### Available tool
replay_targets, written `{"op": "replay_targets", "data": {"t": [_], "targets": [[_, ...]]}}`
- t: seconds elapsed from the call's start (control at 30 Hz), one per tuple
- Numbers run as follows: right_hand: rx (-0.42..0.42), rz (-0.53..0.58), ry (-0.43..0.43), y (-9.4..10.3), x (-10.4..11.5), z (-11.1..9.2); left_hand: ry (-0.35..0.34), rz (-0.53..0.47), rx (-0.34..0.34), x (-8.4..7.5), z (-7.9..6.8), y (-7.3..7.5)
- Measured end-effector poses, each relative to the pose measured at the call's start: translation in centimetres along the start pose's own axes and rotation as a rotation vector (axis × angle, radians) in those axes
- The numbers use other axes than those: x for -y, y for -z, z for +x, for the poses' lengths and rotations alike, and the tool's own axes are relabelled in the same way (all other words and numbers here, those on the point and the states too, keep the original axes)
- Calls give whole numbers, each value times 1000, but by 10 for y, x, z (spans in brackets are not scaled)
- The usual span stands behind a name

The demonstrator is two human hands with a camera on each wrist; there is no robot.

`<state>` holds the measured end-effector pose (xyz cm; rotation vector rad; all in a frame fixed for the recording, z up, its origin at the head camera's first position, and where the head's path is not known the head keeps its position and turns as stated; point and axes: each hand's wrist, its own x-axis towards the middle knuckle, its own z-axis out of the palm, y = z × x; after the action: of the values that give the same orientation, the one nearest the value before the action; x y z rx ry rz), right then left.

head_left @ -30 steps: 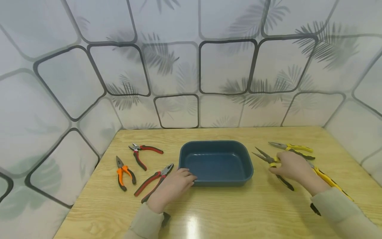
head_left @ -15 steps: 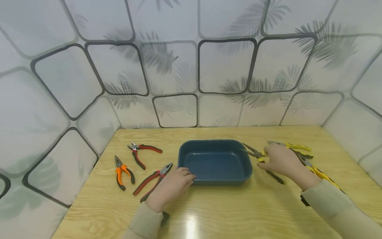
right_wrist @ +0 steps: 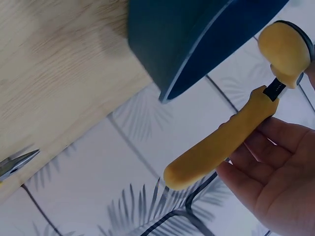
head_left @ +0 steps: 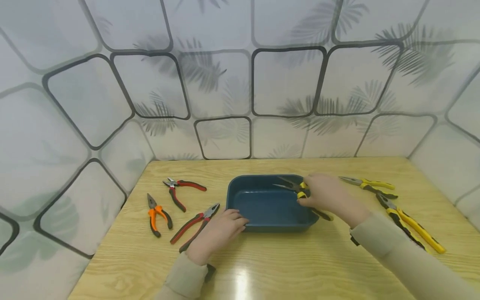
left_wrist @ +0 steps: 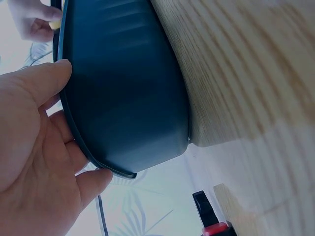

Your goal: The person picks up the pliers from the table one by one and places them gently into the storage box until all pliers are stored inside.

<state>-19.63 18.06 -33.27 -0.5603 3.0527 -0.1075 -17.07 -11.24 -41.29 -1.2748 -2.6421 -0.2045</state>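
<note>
My right hand holds a pair of long-nose pliers with yellow and black handles, over the right side of a dark blue rectangular tray. Their jaws are spread and point left, over the tray's inside. Close up in the right wrist view, a yellow handle lies along my fingers, beside the tray's wall. My left hand grips the tray's rim at its front left corner. In the left wrist view its thumb lies on the outer side and some fingers pass behind the rim.
Left of the tray lie orange-handled long-nose pliers, red-handled cutters and red-handled combination pliers, the last right beside my left forearm. To the right are yellow-handled long-nose pliers and larger yellow-handled pliers. A patterned wall rises behind the table.
My right hand has carried the long-nose pliers left from the table's right side to over the tray. The larger yellow pliers are now uncovered. My left hand has stayed at the rim.
</note>
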Motion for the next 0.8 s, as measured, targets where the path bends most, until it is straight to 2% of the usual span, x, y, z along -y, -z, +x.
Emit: {"op": "replay_targets", "data": {"t": [0.43, 0.8], "targets": [[-39, 8, 51, -12, 21, 23, -15, 12, -18, 0, 0, 0], [4, -2, 46, -33, 33, 29, -5, 12, 0, -1, -2, 0]]}}
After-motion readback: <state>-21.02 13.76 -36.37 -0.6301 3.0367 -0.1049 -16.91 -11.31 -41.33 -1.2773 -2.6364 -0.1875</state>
